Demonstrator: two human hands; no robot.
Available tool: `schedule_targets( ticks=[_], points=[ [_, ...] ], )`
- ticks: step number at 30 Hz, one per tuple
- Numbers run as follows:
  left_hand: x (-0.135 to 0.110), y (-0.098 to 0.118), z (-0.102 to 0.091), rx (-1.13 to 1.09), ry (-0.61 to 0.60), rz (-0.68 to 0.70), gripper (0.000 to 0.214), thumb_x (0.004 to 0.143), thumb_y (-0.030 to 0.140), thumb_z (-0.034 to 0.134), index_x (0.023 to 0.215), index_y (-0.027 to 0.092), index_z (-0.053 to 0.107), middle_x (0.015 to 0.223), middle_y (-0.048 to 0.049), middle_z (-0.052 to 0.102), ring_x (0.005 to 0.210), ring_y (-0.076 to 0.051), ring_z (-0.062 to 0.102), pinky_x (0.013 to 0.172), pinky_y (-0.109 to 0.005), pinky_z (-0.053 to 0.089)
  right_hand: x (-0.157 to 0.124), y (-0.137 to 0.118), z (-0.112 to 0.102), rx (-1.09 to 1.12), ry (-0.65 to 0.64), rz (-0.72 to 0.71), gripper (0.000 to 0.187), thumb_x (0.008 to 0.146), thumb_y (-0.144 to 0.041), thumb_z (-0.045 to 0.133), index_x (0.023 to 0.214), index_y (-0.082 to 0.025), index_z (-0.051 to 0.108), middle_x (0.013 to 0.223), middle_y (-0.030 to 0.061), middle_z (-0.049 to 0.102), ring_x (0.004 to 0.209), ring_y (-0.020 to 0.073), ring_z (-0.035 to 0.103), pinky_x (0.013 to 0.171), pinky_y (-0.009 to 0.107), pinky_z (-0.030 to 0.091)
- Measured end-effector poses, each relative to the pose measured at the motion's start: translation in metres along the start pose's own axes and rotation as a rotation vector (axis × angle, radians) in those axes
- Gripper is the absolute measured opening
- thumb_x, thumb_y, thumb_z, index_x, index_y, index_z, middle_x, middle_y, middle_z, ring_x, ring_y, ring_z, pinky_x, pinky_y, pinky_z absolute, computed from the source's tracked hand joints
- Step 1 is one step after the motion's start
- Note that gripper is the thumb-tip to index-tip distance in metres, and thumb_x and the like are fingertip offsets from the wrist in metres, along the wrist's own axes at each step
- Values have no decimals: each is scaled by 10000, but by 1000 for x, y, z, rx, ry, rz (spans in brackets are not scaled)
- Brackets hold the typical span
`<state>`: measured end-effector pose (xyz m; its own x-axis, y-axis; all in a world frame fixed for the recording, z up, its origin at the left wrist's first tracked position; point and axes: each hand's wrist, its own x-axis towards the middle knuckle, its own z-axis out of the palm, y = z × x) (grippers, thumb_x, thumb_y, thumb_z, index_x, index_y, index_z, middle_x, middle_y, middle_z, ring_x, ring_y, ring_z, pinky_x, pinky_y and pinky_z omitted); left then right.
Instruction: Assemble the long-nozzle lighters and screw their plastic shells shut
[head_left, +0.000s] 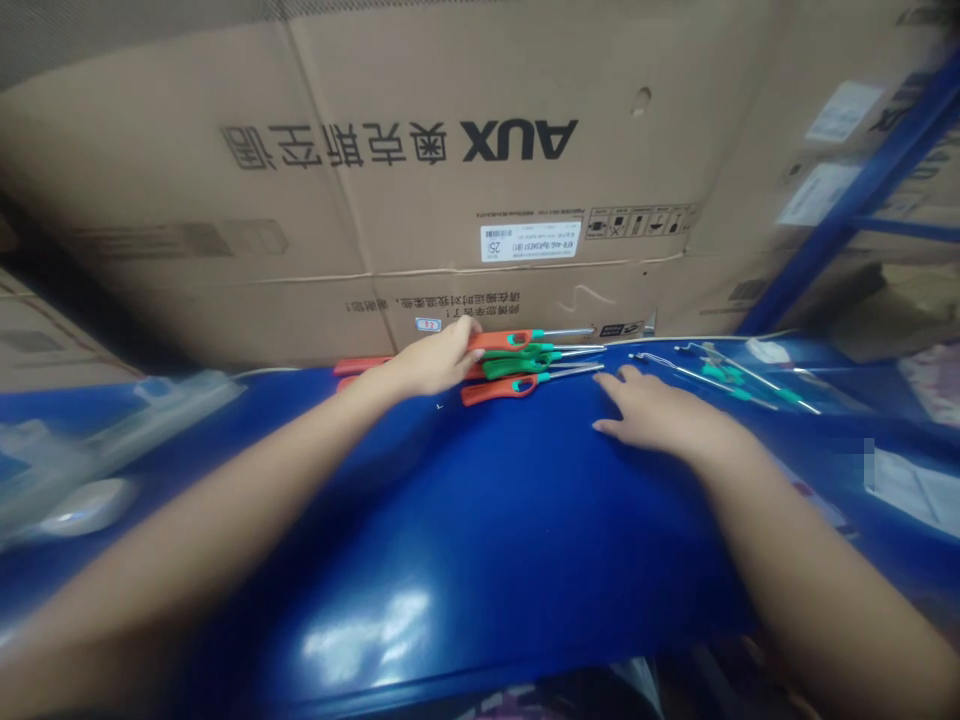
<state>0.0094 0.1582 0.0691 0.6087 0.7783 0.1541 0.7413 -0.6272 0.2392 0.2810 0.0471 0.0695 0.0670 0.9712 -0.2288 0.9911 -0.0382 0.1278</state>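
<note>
Several screwdrivers with orange and green handles [525, 358] lie side by side at the far edge of a blue table [465, 520]. My left hand [435, 360] reaches to their handle ends, fingers curled on the top orange handle [501, 340]. My right hand [660, 415] lies flat on the blue surface just right of the screwdriver tips, fingers stretched out, holding nothing.
A large cardboard box printed AUX [450, 170] stands right behind the table. Thin metal tools with green grips in clear wrapping [727, 375] lie at the right. Clear plastic packaging [97, 450] sits at the left. A blue rack post [847, 200] rises at the right.
</note>
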Motion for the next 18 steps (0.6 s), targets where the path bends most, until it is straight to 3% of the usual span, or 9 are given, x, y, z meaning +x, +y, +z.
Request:
schedule_targets(
  ticks=[3,6,9,14,18],
  points=[
    [17,-6,7,7,42,-4,337,993,382,383,1226,146,447,1190,-154,621,996,-259,633,827,-365,482,0,0,0,4,-93,-16,604,894,-250,565,1479,-168,438,1474,240,440,1272,405,534,926,467,509],
    [28,-12,15,30,69,-16,329,991,387,400,1185,144,505,1175,-140,624,1056,-267,615,874,-372,478,1,1,2,3,-113,-3,638,839,-107,522,1469,-191,463,1487,234,424,1271,403,540,885,446,518],
    [33,-15,21,66,103,-50,309,982,367,430,1160,152,561,1186,-135,605,1093,-276,605,898,-382,483,1,2,2,12,-129,5,666,804,-77,524,1454,-217,492,1500,221,412,1245,400,565,867,440,525],
    [25,-11,20,120,213,-115,286,950,255,461,1196,186,590,1302,-125,524,1140,-266,594,902,-366,501,0,2,1,24,-143,29,682,796,-91,544,1463,-224,489,1508,226,405,1201,392,607,852,438,542],
    [8,-10,10,149,259,-132,322,938,284,465,1224,202,589,1294,-110,557,1114,-266,605,886,-362,508,4,9,2,24,-149,55,725,786,-72,533,1492,-212,449,1520,218,398,1154,356,645,833,402,551]
  ],
)
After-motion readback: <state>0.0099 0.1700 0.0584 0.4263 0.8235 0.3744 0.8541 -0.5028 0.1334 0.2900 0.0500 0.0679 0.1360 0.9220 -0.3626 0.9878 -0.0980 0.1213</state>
